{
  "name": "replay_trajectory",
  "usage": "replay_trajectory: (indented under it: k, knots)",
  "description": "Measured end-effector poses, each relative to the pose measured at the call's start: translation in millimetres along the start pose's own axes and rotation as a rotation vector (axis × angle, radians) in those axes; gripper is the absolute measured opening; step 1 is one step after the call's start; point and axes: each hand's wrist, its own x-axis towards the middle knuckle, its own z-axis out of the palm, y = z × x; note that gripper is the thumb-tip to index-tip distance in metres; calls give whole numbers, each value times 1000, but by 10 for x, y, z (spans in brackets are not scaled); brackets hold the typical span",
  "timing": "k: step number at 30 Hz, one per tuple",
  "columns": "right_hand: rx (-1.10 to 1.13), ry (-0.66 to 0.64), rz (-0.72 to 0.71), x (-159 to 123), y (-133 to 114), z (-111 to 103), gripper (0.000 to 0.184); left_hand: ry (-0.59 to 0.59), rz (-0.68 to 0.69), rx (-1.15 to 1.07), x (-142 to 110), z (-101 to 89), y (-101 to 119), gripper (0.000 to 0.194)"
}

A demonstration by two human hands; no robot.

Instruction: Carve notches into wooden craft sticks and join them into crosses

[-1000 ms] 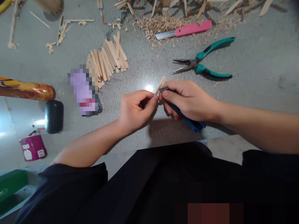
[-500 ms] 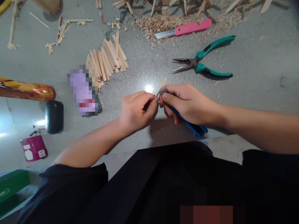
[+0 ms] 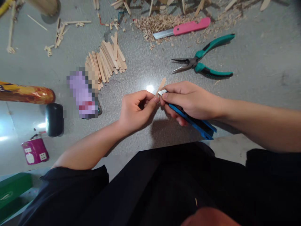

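Between thumb and fingers, my left hand point(image 3: 136, 108) pinches a wooden craft stick point(image 3: 161, 84) whose rounded end points up and away from me. My right hand point(image 3: 185, 100) is closed around a blue utility knife point(image 3: 194, 124). The knife's pale blade tip shows by my right thumb, right beside the stick; whether it touches the wood I cannot tell. Both hands meet over the grey table near its front edge. Beyond my right hand lie long-nose pliers point(image 3: 195, 62) with teal handles, jaws apart.
A pile of craft sticks point(image 3: 107, 61) lies left of centre, behind a blurred purple item point(image 3: 82, 95). A pink knife point(image 3: 191, 27) rests by wood shavings point(image 3: 150, 28). At the left are an orange tube point(image 3: 28, 92), a dark case point(image 3: 54, 119) and a magenta box point(image 3: 35, 150).
The stick has turned so its flat face shows more. The utility knife has tilted, its blade now catching light and its rear end shifted right. The view has moved slightly.
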Motion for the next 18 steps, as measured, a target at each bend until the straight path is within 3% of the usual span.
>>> replay_trajectory:
  k: [9,18]
  knots:
    - [-41,68,-127,9,38,0,39,44,-22,36,-10,-3,-17,49]
    - [-97,31,-98,15,64,8,38,36,96,105,-14,11,-38,51]
